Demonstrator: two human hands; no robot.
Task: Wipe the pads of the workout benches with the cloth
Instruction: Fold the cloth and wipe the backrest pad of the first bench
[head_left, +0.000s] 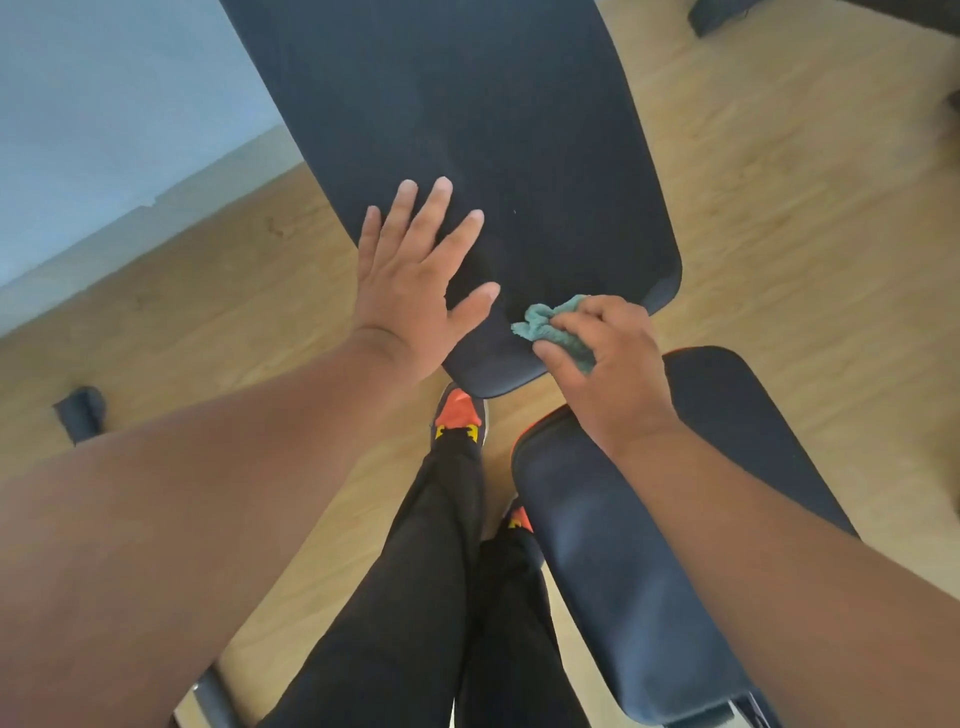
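Left hand (415, 280) lying spread flat, steadying back pad (467, 130). Right hand (608, 364) pinching bunched cloth (545, 325) at pad's near edge. Advice: spread cloth, overlap strokes, cover corners.

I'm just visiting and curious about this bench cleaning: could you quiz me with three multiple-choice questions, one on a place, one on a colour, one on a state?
1. Where is the cloth?
A. on the floor
B. at the near end of the large pad
C. on the shoe

2. What colour is the cloth?
A. teal
B. red
C. white

3. How is the left hand?
A. clenched in a fist
B. gripping the cloth
C. flat, fingers spread on the pad

Answers: B, the right hand presses it there; A, it shows teal against the dark pad; C, its fingers lie straight.
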